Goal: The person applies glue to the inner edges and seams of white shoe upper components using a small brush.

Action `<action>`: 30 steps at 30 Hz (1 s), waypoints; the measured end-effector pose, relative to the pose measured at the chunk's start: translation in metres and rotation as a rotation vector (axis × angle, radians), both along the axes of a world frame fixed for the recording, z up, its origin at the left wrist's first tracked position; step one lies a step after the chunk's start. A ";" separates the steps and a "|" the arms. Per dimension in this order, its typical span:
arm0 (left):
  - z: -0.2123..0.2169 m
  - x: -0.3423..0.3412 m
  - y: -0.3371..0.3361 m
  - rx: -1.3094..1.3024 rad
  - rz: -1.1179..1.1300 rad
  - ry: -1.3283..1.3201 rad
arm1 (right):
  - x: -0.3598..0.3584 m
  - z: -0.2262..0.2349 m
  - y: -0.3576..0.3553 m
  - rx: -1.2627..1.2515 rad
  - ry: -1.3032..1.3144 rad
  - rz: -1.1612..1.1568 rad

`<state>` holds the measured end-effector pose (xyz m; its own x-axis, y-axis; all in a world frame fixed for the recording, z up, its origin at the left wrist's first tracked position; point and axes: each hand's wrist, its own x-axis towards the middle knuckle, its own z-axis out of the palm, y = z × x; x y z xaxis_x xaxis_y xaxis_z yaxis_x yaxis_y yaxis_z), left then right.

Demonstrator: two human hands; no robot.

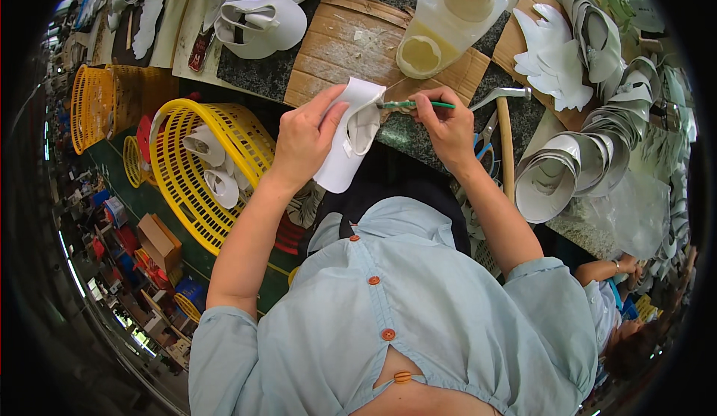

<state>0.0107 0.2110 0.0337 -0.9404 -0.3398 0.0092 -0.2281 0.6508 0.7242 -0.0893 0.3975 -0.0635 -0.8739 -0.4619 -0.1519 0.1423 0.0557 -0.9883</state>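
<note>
My left hand (306, 131) is closed on a white shoe upper (334, 168), thumb on its near face, holding it tilted over the bench's front edge. My right hand (451, 126) pinches a thin green-handled brush (397, 105). Its tip meets the upper's right-hand edge, close to the opening. Just beyond both hands, a translucent bottle (478, 28) with yellowish liquid at its base stands on a stained cardboard sheet (336, 46). A thin strand seems to run between the bottle's mouth and the upper.
Right of my right hand lie a wooden-handled hammer (506, 143) and blue-handled scissors (486, 146). Stacked white shoe parts (549, 173) line the bench's right. White uppers (280, 24) sit at the far left. A yellow basket (187, 184) holds more uppers. Another person's arm (597, 270) shows at lower right.
</note>
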 end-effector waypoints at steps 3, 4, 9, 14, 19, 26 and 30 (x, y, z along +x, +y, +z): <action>-0.026 -0.001 -0.004 0.028 -0.007 0.043 | -0.005 -0.006 -0.011 0.058 0.062 0.024; -0.033 0.000 -0.005 0.017 -0.011 0.055 | -0.005 -0.007 -0.015 0.055 0.064 0.025; -0.058 0.004 -0.004 0.056 0.051 0.011 | 0.008 -0.019 -0.016 0.147 0.155 0.100; -0.063 0.011 0.002 0.065 0.077 -0.006 | 0.014 -0.013 -0.018 0.102 0.017 -0.025; -0.055 0.012 0.009 0.187 0.135 -0.060 | 0.012 -0.014 -0.011 0.282 0.065 0.225; -0.030 0.019 -0.006 0.059 0.293 -0.080 | 0.008 -0.008 -0.002 0.256 0.075 0.069; -0.011 0.030 -0.032 0.077 0.343 0.097 | 0.014 -0.016 0.005 0.222 0.254 0.029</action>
